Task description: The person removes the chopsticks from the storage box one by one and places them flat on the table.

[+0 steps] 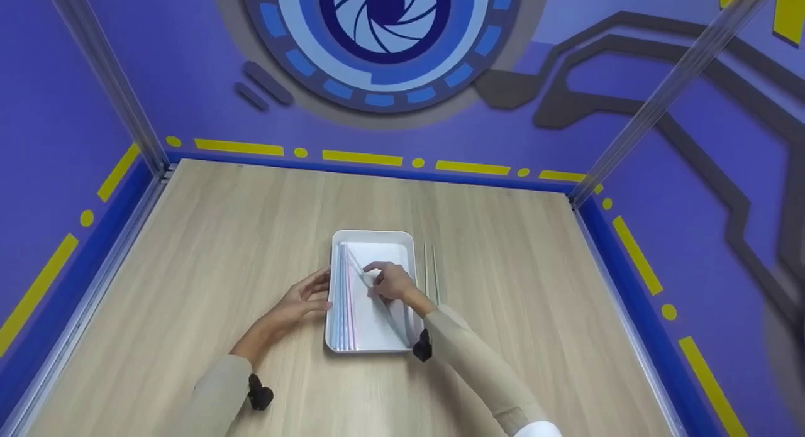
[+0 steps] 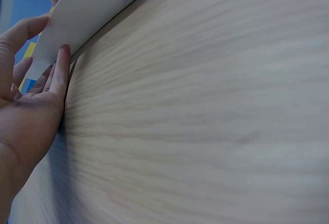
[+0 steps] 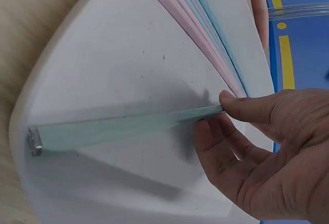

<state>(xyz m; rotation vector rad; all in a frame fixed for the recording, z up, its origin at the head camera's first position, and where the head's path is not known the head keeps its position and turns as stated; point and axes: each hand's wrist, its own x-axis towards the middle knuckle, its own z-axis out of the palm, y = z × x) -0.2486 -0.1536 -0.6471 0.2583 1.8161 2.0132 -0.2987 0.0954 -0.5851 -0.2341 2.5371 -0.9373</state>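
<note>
Nearest the right-wrist camera, the person's right hand [image 3: 262, 165] pinches a pale green strip [image 3: 118, 130] between thumb and fingertips, over the white tray [image 1: 390, 251]. Pink and blue strips [image 1: 347, 311] lie close together along the tray's left side. Their left hand [image 1: 295, 306] touches the outer left wall, fingers loosely extended. Only the right-wrist view clearly shows a metallic piece [image 3: 35, 142] at the green strip's end; only the head view shows two thin rods [image 1: 427, 267] beside the tray on the wooden table [image 1: 264, 236].
</note>
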